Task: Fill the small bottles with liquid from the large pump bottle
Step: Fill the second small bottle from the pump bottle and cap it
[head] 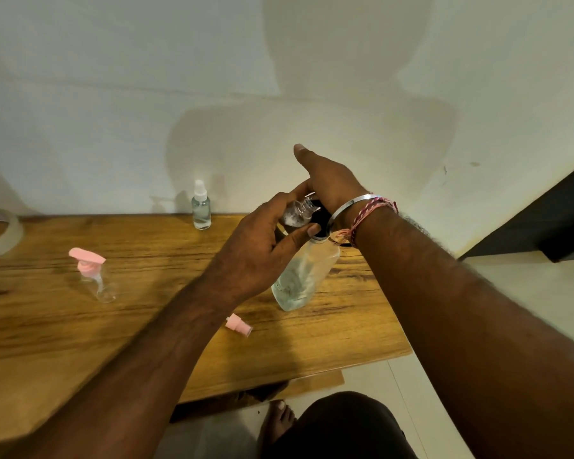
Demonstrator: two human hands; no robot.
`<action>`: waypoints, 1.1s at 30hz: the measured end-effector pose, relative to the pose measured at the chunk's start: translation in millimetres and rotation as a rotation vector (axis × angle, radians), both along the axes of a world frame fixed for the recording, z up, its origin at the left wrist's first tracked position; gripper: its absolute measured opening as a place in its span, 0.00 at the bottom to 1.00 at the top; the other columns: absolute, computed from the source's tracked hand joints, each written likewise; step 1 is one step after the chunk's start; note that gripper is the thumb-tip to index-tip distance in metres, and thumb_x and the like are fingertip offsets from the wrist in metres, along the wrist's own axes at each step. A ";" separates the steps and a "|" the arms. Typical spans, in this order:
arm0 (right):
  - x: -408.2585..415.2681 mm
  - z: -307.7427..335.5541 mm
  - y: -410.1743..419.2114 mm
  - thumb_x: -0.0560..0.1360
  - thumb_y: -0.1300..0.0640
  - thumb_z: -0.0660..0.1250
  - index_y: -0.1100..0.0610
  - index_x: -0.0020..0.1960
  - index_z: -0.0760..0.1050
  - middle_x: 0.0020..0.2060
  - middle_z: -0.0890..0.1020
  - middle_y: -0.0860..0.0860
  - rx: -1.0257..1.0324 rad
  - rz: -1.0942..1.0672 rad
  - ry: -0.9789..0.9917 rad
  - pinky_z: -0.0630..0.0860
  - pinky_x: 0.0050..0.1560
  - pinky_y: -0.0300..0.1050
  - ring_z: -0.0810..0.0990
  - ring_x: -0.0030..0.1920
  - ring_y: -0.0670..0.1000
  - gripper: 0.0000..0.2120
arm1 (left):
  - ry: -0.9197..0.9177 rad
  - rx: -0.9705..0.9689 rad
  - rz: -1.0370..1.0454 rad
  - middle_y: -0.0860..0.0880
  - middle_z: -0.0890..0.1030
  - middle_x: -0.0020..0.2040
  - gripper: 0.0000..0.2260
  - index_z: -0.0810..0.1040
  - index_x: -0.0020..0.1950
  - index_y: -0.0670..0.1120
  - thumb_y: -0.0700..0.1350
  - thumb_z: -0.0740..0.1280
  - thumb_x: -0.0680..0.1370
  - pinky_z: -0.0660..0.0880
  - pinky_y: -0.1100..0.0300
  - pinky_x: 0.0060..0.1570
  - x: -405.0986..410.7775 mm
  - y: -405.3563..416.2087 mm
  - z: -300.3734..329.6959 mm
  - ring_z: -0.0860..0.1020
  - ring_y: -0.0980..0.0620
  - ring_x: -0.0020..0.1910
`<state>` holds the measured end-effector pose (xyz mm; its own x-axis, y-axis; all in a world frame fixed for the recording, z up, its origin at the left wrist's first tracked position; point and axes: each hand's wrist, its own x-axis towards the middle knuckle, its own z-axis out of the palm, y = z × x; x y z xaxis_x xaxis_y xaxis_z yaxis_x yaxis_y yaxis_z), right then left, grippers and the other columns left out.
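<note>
We had the small bottle (298, 212) pinched in our left hand (262, 243), neck tilted toward 2 o'clock under the nozzle. Our right hand (328, 180) pressed flat-fingered on the large pump bottle (304, 276) at table centre, directly below.

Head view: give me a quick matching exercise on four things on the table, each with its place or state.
1 white-capped bottle
2 pink pump bottle
3 pink cap
4 open small bottle

a lying loose on the table
b held in the left hand
c standing by the wall
d standing at the left, looks empty

Pairs: 1-c, 2-d, 3-a, 4-b
</note>
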<state>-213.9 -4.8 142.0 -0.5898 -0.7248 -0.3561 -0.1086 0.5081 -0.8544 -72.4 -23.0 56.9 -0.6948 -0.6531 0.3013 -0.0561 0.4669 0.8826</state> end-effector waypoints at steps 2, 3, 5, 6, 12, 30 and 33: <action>0.8 5.2 -1.0 0.79 0.34 0.60 0.58 0.66 0.77 0.44 0.86 0.57 -0.007 0.017 -0.026 0.81 0.58 0.59 0.84 0.45 0.59 0.30 | 0.012 0.000 -0.004 0.61 0.82 0.58 0.21 0.72 0.76 0.56 0.56 0.68 0.83 0.79 0.62 0.48 0.8 0.2 3.4 0.81 0.59 0.55; -0.1 9.3 -1.2 0.79 0.34 0.60 0.56 0.69 0.74 0.44 0.87 0.58 -0.013 0.026 -0.050 0.82 0.56 0.60 0.85 0.45 0.60 0.30 | 0.024 0.004 -0.012 0.62 0.82 0.59 0.21 0.71 0.76 0.58 0.56 0.68 0.83 0.79 0.63 0.49 0.9 1.3 6.3 0.81 0.60 0.56; -3.4 17.5 0.0 0.80 0.34 0.60 0.56 0.71 0.72 0.43 0.87 0.59 -0.011 0.039 -0.119 0.84 0.47 0.57 0.86 0.40 0.60 0.30 | 0.040 0.008 -0.029 0.63 0.82 0.61 0.21 0.70 0.76 0.60 0.56 0.68 0.83 0.79 0.65 0.51 0.4 3.8 11.3 0.81 0.62 0.58; -4.9 21.0 0.6 0.79 0.34 0.60 0.57 0.72 0.71 0.42 0.87 0.60 0.010 0.052 -0.151 0.84 0.41 0.55 0.86 0.36 0.60 0.32 | 0.040 0.009 -0.031 0.62 0.82 0.62 0.20 0.71 0.75 0.59 0.56 0.68 0.83 0.79 0.65 0.51 0.3 3.6 12.0 0.81 0.62 0.58; -2.1 25.6 -0.8 0.80 0.33 0.58 0.55 0.77 0.66 0.42 0.87 0.61 0.054 0.095 -0.223 0.82 0.33 0.50 0.86 0.33 0.59 0.35 | -0.010 -0.018 -0.025 0.57 0.83 0.63 0.22 0.72 0.75 0.56 0.59 0.68 0.82 0.81 0.57 0.50 1.0 -2.3 5.7 0.82 0.57 0.55; -3.1 16.7 -2.2 0.80 0.34 0.57 0.56 0.72 0.73 0.37 0.87 0.54 0.023 0.046 -0.045 0.84 0.50 0.55 0.86 0.48 0.60 0.32 | 0.067 0.000 -0.031 0.57 0.83 0.64 0.25 0.68 0.80 0.54 0.56 0.67 0.83 0.81 0.60 0.52 0.8 2.9 11.6 0.82 0.58 0.58; -2.0 15.9 -0.9 0.81 0.35 0.58 0.55 0.72 0.72 0.39 0.88 0.55 0.017 0.034 -0.036 0.84 0.50 0.55 0.86 0.45 0.59 0.29 | 0.067 -0.006 -0.032 0.58 0.83 0.61 0.22 0.71 0.77 0.53 0.55 0.68 0.83 0.80 0.61 0.50 0.4 0.6 8.8 0.82 0.58 0.56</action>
